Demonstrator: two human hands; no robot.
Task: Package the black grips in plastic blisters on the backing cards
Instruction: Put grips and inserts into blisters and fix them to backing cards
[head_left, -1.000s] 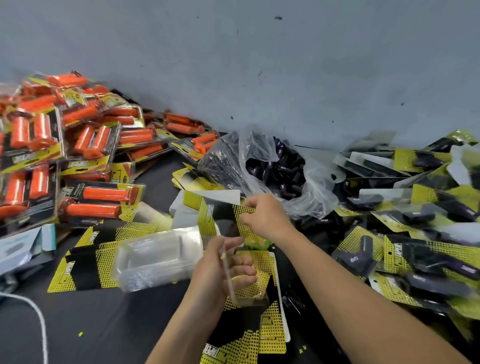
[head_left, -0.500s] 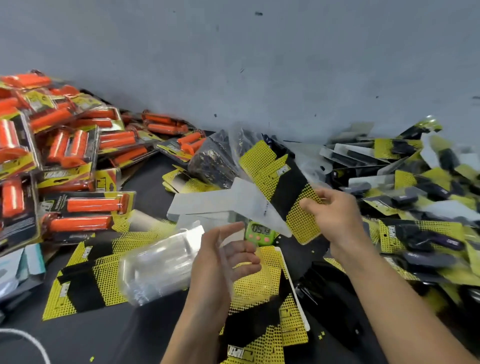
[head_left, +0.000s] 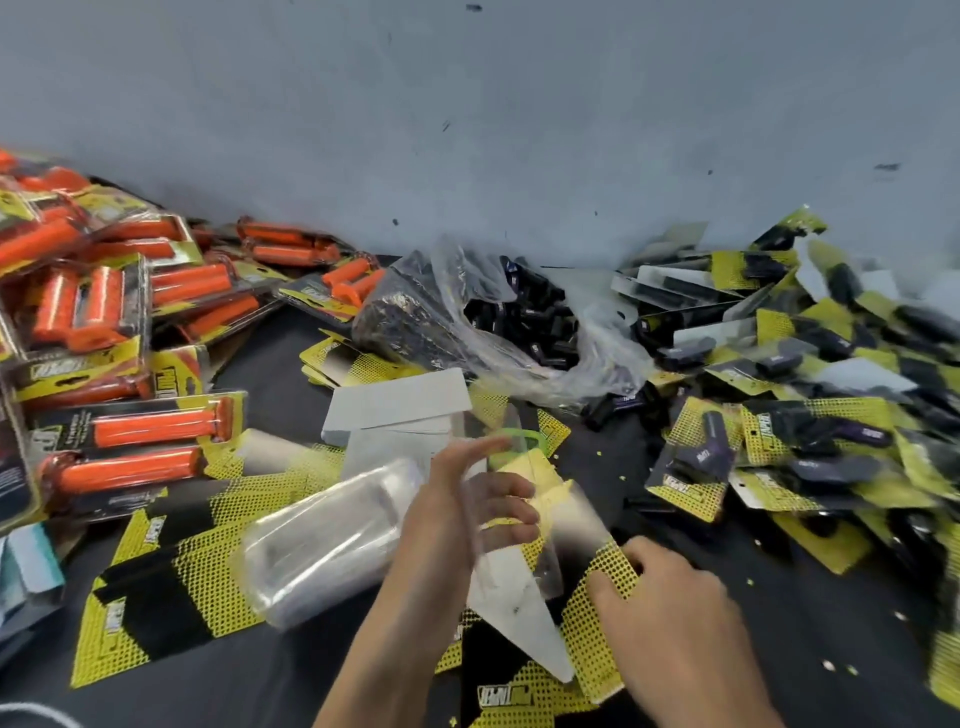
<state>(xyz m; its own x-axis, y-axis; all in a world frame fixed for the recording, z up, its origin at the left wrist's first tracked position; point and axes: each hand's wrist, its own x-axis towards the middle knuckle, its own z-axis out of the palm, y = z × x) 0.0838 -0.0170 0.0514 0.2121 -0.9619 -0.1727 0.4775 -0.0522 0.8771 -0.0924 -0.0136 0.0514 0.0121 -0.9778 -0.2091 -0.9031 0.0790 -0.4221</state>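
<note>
My left hand holds a clear plastic blister upright near the middle, fingers curled round its edge. My right hand pinches a yellow-and-black backing card and holds it tilted against the blister, white back partly showing. Loose black grips fill a clear plastic bag at the back. A stack of empty blisters lies left of my left hand on flat backing cards.
Packaged orange grips are heaped at the left. Finished black-grip packs pile up at the right. White card backs and a green timer lie behind my hands. A grey wall closes the back.
My right hand has brought the backing card down from in front of the bag to the blister in my left hand. The view has shifted a little rightward.
</note>
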